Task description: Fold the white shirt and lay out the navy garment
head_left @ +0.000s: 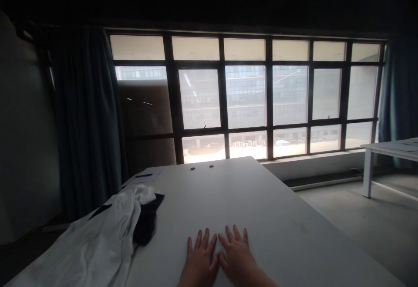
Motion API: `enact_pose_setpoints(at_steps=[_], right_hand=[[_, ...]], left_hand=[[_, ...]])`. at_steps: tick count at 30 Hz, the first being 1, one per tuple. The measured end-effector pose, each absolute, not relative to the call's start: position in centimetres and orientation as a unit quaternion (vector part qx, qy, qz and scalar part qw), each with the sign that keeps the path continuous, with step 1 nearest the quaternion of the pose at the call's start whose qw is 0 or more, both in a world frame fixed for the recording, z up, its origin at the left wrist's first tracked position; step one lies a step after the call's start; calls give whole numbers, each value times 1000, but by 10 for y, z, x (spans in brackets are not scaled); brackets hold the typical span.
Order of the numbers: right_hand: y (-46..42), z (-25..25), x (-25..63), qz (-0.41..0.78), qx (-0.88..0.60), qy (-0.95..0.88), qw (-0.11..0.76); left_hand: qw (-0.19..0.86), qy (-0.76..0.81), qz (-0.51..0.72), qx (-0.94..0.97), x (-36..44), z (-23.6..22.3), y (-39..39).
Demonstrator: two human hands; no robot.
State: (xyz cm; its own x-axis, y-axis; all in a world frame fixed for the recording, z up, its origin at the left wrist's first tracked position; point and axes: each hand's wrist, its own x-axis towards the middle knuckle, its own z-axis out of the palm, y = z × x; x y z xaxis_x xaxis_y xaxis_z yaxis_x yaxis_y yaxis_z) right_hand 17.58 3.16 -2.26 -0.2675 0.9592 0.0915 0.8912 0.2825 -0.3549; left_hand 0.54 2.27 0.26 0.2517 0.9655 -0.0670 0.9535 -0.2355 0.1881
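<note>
My left hand (pixel 200 257) and my right hand (pixel 237 254) lie flat and palm down on a white table (pixel 254 200), near its front, with fingers spread. The thumbs nearly touch, and neither hand holds anything. To their left, a crumpled white garment (pixel 98 239) drapes over the table's left edge. A dark cloth (pixel 146 219) lies partly under it, closest to my left hand, with its hidden part out of sight.
A sheet of paper with a blue pen (pixel 143 176) lies at the table's far left corner. The far end has two round holes (pixel 201 167). Behind stand a large dark-framed window (pixel 244 97) and dark curtains (pixel 88 117). Another white table (pixel 392 148) stands at right.
</note>
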Motion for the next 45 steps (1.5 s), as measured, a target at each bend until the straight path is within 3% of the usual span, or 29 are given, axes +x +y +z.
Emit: enact_pose_setpoints(at_steps=[36, 45], right_hand=[[31, -28, 177, 112, -583, -789, 160], [31, -30, 176, 110, -583, -789, 159]], left_hand=[[94, 608, 40, 787, 6, 8, 19], [95, 602, 62, 790, -3, -17, 30]])
